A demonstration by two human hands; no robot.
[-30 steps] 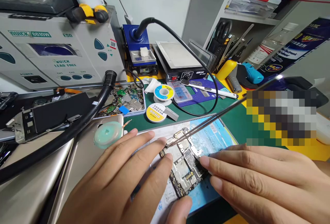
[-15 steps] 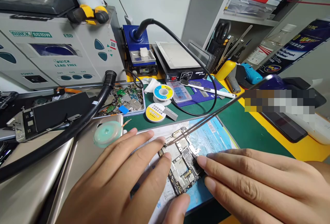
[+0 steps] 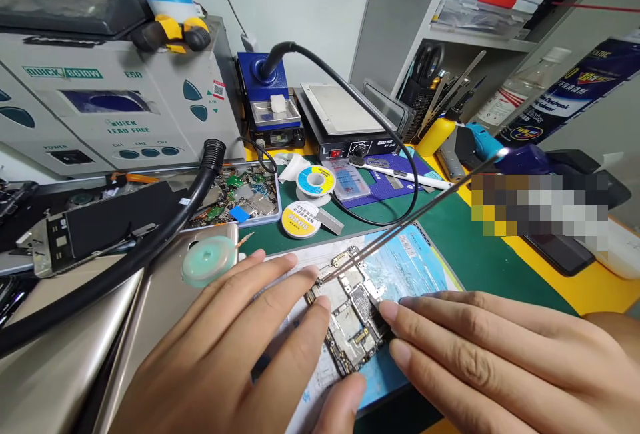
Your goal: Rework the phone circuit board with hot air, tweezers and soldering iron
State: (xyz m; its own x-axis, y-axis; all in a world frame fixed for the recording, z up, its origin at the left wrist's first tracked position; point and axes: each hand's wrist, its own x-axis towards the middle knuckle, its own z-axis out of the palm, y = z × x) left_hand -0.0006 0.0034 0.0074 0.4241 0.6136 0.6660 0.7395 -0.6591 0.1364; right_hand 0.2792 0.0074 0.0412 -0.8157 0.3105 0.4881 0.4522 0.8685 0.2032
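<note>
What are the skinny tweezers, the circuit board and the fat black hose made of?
The tweezers look like metal, probably steel, with a bright glint at the far end. The circuit board has silvery plates and gold-coloured connectors that look metal; its base may be stiff plastic, but it's mostly covered. The hose looks like rubber or plastic: it bends and has a soft sheen.

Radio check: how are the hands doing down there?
Left hand at circuit board's left edge; right hand opposite. Tweezers slant over its far end.
</note>
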